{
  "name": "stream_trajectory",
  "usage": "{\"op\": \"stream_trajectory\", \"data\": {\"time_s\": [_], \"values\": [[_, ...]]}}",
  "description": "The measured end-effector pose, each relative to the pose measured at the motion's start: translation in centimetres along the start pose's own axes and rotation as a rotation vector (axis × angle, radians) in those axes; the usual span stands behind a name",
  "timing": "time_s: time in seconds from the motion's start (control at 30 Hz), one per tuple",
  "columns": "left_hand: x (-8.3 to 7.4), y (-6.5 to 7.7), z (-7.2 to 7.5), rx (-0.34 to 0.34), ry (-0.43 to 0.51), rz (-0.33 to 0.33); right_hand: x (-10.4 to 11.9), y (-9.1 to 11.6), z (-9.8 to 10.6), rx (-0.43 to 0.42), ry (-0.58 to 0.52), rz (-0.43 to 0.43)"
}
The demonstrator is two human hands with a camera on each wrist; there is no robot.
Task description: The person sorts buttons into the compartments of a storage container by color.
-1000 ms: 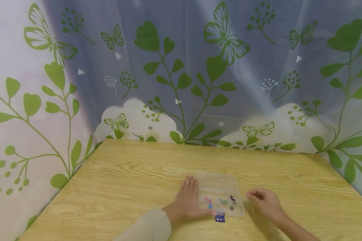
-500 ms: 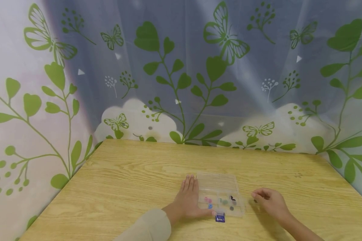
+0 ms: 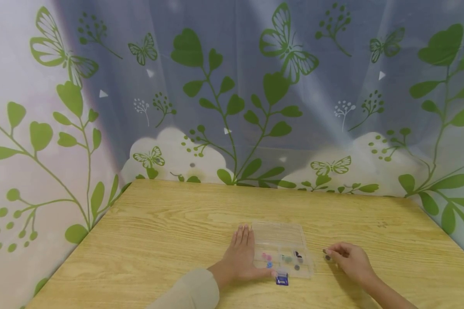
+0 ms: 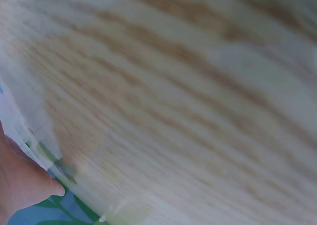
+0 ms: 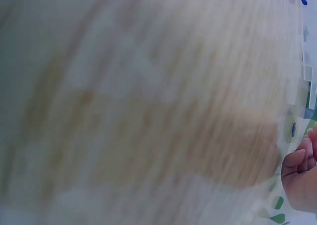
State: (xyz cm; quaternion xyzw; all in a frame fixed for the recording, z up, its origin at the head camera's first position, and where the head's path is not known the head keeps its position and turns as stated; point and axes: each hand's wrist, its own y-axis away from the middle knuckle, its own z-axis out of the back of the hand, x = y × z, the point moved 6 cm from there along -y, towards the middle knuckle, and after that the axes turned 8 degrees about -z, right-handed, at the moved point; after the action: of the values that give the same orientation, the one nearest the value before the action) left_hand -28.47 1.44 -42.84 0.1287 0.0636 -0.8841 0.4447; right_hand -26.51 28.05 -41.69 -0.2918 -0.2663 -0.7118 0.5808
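Observation:
A clear plastic compartment box [image 3: 279, 234] lies on the table with its lid folded back and a blue latch [image 3: 282, 279] in front. Small pink pieces [image 3: 267, 256], a blue piece [image 3: 269, 265], greenish pieces [image 3: 288, 259] and dark pieces [image 3: 298, 255] are inside. My left hand [image 3: 239, 259] presses flat along the box's left side, fingers straight, thumb stretched across its front edge. To the right of the box, my right hand [image 3: 349, 262] has curled fingers, its fingertips beside two small dark round pieces [image 3: 327, 258]. Whether they pinch one is too small to tell.
The wooden table [image 3: 170, 231] extends around the box and back to a curtain [image 3: 232, 86] printed with green leaves and butterflies. More printed cloth hangs at both sides. Both wrist views mostly show blurred wood grain.
My right hand has shifted right, away from the box, and the small dark pieces beside its fingertips have come into view. The left hand and the box have stayed put.

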Motion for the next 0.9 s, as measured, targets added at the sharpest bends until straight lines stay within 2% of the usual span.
{"op": "stream_trajectory", "data": {"time_s": [0.6, 0.9], "values": [[0.22, -0.24, -0.52, 0.0, -0.018, -0.007, -0.74, -0.3, -0.17, 0.035, 0.098, 0.034], [0.0, -0.05, -0.12, -0.004, 0.002, -0.007, -0.75, -0.42, -0.34, 0.018, 0.134, 0.025]]}}
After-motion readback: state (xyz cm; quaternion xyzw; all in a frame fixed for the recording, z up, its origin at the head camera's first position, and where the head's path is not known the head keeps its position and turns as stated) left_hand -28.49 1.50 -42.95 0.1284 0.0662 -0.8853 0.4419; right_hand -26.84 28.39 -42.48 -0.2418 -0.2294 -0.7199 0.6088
